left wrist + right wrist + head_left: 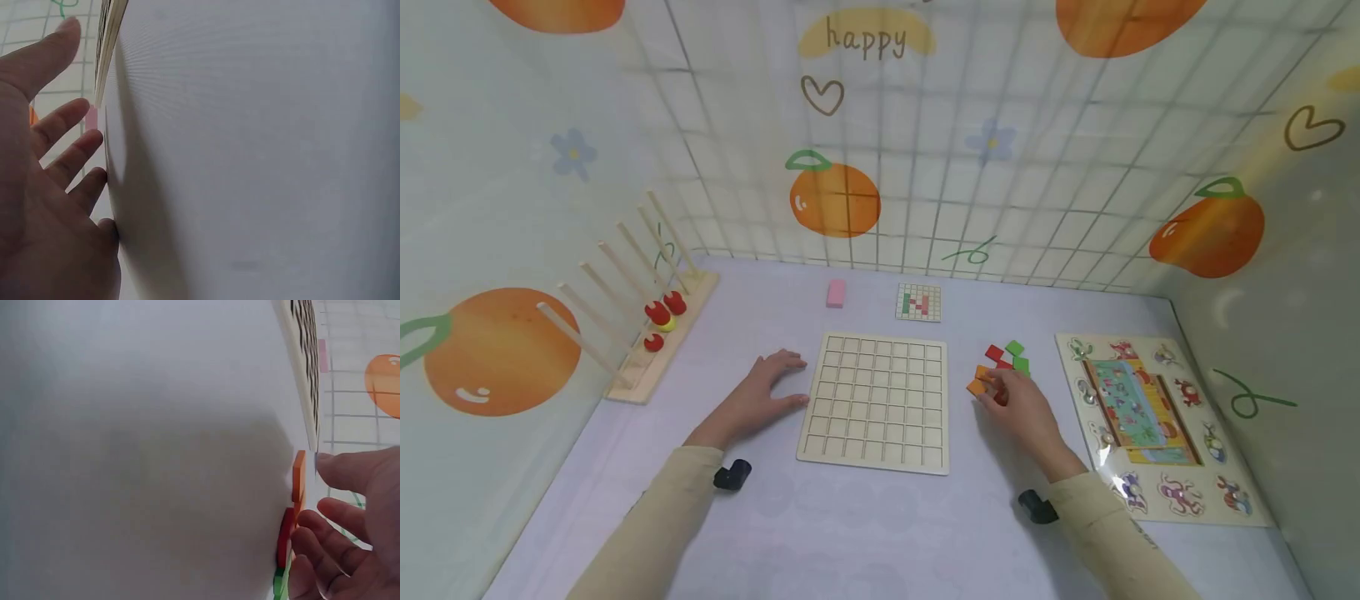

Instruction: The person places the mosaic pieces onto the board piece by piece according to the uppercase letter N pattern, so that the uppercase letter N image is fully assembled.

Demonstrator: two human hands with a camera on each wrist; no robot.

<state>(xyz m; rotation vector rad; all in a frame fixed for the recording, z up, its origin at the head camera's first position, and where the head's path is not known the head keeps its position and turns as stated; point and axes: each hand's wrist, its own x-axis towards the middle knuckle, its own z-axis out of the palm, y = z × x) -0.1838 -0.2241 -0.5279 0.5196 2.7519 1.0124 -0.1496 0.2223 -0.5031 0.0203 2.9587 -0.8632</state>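
Note:
A square wooden grid board lies flat in the middle of the table, its cells bare. Beside its left edge, my left hand rests with thumb and fingers spread, fingertips at or near the edge; it holds nothing. On the other side, my right hand is over a small pile of square tiles, with orange tiles, red tiles and green tiles. In the right wrist view its thumb and loosely bent fingers are apart, close to the orange tile. Whether they touch a tile I cannot tell.
Behind the board lie a small pattern card and a pink block. A wooden peg rack with red and yellow pieces stands at the left. An animal puzzle board lies at the right, near my right forearm.

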